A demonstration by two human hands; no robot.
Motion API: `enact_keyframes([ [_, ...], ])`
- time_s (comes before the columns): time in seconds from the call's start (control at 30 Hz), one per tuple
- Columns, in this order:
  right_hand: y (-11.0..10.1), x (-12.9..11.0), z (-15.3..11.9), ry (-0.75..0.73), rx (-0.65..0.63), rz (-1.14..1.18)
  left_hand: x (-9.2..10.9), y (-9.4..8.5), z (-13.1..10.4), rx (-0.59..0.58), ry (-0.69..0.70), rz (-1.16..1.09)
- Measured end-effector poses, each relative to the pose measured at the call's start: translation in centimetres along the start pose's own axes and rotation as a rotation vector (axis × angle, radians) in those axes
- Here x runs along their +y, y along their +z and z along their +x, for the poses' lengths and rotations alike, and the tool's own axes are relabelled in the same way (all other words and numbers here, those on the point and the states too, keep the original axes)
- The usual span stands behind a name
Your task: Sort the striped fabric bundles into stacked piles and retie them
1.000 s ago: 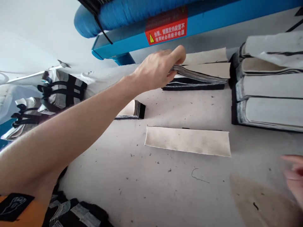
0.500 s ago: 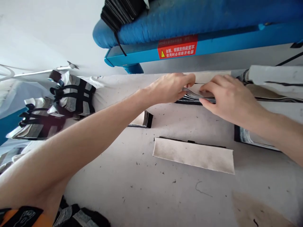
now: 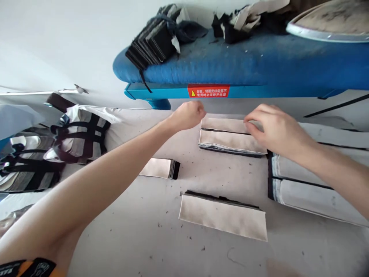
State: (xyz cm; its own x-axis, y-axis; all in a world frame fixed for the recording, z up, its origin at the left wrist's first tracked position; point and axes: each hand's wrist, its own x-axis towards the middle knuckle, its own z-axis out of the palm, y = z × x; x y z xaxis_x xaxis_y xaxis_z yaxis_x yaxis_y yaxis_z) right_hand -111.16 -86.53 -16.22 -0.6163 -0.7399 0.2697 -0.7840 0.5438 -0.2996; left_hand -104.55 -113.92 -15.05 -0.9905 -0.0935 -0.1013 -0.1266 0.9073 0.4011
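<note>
My left hand (image 3: 190,114) is curled closed at the back of the table, just left of the back stacks; what it holds, if anything, is hidden. My right hand (image 3: 269,125) hovers at the right end of those stacks, thumb and fingertips close together, with nothing clear between them. Two pale fabric stacks with dark undersides, a rear one (image 3: 223,125) and a front one (image 3: 233,141), lie side by side between my hands. Nearer me lies another pale strip (image 3: 223,217) over dark layers. A short stack (image 3: 157,168) is partly hidden by my left forearm.
Tied fabric bundles (image 3: 83,134) sit at the left. More pale stacks (image 3: 311,194) lie at the right. Behind the table is a blue padded board (image 3: 230,61) carrying dark pieces (image 3: 152,40), scraps and an iron-shaped plate (image 3: 331,23).
The view has tilted upward, showing more of the blue board. My hands have parted and come off the layers they were touching, and the back stacks now lie flat.
</note>
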Motion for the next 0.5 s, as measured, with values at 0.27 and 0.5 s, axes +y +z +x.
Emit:
enact_keyframes([
  [0.27, 0.5, 4.1, 5.5, 0.328, -0.527, 0.113, -0.8, 0.0, 1.8, -0.354, -0.08, -0.106],
  [0.5, 1.9, 6.9, 8.2, 0.195, -0.761, 0.169, -1.2, 0.0, 2.8, -0.461, -0.028, -0.166],
])
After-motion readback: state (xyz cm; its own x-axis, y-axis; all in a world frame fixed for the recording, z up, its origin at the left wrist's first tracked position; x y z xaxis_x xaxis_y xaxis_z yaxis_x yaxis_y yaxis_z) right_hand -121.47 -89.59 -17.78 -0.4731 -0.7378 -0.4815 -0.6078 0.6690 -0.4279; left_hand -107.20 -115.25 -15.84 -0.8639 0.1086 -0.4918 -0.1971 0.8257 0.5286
